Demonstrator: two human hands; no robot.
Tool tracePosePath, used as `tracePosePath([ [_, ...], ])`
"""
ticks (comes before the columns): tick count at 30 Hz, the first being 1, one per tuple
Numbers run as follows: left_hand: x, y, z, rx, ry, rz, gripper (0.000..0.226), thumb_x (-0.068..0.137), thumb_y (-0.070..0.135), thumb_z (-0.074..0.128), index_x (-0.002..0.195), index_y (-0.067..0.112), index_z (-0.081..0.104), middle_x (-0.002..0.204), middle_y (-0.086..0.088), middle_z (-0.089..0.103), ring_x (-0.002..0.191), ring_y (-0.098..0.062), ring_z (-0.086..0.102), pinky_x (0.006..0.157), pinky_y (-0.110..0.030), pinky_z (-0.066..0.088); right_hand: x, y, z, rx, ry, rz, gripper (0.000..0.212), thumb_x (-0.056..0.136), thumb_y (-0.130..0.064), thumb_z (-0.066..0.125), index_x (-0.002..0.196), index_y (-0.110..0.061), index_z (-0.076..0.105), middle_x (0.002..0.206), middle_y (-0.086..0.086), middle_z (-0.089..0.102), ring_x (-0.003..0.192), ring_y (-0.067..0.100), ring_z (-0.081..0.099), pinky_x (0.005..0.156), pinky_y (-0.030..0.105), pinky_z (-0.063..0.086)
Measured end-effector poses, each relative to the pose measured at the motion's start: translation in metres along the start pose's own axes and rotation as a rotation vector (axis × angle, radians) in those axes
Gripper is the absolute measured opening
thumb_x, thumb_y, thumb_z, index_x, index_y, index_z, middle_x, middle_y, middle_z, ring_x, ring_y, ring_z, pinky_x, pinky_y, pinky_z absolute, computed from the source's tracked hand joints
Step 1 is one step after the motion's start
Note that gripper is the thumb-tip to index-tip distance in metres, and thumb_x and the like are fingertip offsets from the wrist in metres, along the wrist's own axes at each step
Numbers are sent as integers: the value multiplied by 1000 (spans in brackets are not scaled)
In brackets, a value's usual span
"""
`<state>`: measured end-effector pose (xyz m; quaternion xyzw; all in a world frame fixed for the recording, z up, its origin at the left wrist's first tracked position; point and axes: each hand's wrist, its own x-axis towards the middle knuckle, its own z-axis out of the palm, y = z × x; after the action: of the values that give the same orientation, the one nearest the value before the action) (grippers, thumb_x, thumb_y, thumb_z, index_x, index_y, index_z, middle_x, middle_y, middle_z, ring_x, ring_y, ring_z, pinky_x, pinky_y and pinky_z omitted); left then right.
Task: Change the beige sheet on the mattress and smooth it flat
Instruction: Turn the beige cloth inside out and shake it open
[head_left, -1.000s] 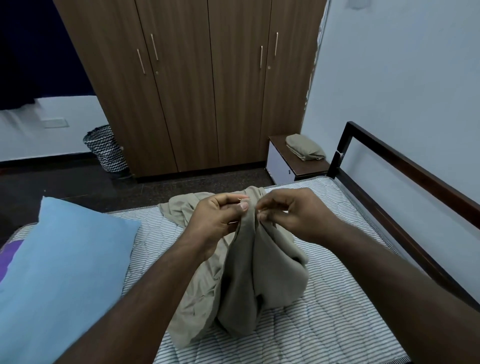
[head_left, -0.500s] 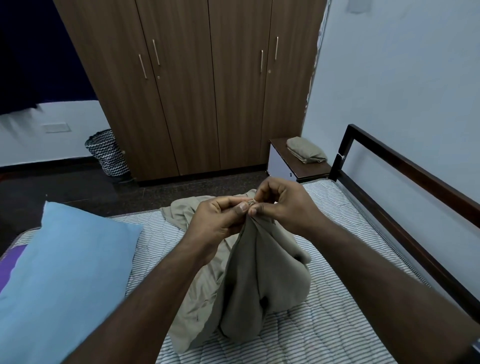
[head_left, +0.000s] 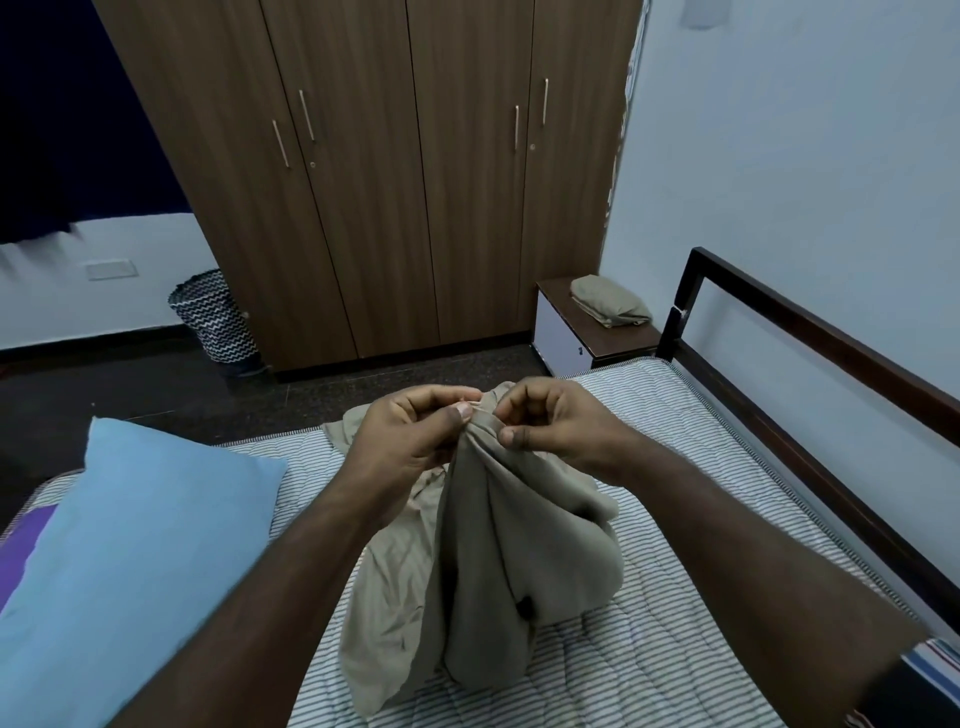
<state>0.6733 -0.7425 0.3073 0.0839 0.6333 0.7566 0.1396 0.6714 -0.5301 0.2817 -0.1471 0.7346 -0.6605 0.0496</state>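
on my feed, the beige sheet (head_left: 498, 561) stands bunched in a loose heap near the middle of the striped mattress (head_left: 675, 649), its top edge gathered into a peak and lifted above the heap. the lower folds spread onto the mattress surface toward the near edge and toward the far side behind the hands.

left hand (head_left: 410, 441): fingers curled, thumb and forefinger pinching the gathered top edge of the sheet. right hand (head_left: 556, 426): fingers curled, thumb and forefinger pinching the same edge just beside the left-hand pinch. the two pinch points are almost touching. both forearms reach in from the bottom of the view and meet over the heap.

i see the mattress uncovered around the heap, with its grey-and-white stripes showing on all sides. a light blue pillow (head_left: 130, 561) lies on the left part of the mattress, near the heap but apart from it; a purple item (head_left: 23, 540) shows at its left edge, and i cannot tell what it is.

a dark bed frame rail (head_left: 810, 332) runs along the right side of the mattress against the pale wall. beyond the far right corner stands a bedside table (head_left: 587, 338) with a folded beige cloth (head_left: 608, 306) on top. a wooden wardrobe (head_left: 405, 171) with closed doors fills the background, and a zigzag-patterned basket (head_left: 215, 317) stands on the dark floor to its left
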Motion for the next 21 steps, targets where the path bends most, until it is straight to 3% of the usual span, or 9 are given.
tracePosePath([
  [3,-4,6,-10,24,-17,31,20,95,4,63,101,16,78,102,-27,70,90,-27,65,74,-33,56,3,10,0,-86,-85,79,24,83,12,71,104,1,69,95,7,72,89,15,67,84,28,55],
  [6,-9,13,-20,58,-70,60,24,95,3,62,107,18,75,99,-17,70,88,-21,67,72,-30,57,10,16,5,-114,-152,155,30,83,14,65,110,1,69,99,6,72,93,16,66,86,31,53],
  [12,-24,27,-41,52,-115,82,17,87,7,65,95,16,76,89,-14,68,82,-18,66,72,-32,56,23,8,25,0,-293,214,36,74,1,59,99,-19,76,98,2,72,97,21,61,86,37,44],
  [15,-30,31,-51,79,-135,77,16,81,13,66,92,16,77,91,-15,68,82,-19,66,74,-34,56,30,5,35,-45,-366,218,26,73,-1,64,88,-19,76,87,8,67,88,26,57,80,40,42],
  [19,-36,33,-65,88,-122,88,18,82,12,64,89,17,79,91,-10,72,85,-18,68,75,-33,58,34,-3,37,-63,-359,193,15,80,4,75,86,-10,74,81,2,72,78,11,65,76,22,50],
  [21,-37,34,-73,82,-108,100,17,82,11,63,91,13,77,91,-8,74,85,-17,69,74,-32,58,34,-8,36,-59,-303,159,9,83,0,75,84,-9,74,79,0,72,77,8,66,75,20,51],
])
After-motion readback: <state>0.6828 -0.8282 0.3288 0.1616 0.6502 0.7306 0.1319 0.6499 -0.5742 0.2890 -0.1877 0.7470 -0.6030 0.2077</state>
